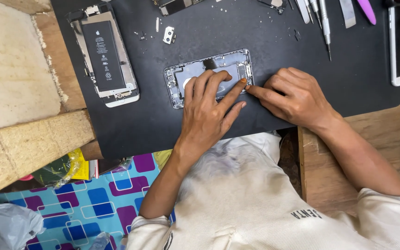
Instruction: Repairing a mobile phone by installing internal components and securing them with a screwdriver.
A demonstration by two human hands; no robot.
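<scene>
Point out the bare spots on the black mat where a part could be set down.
Free: the mat right of the right hand, below the tools; also between the battery phone and the open phone frame. Crowded: around the frame under the left hand, and the top edge.
</scene>
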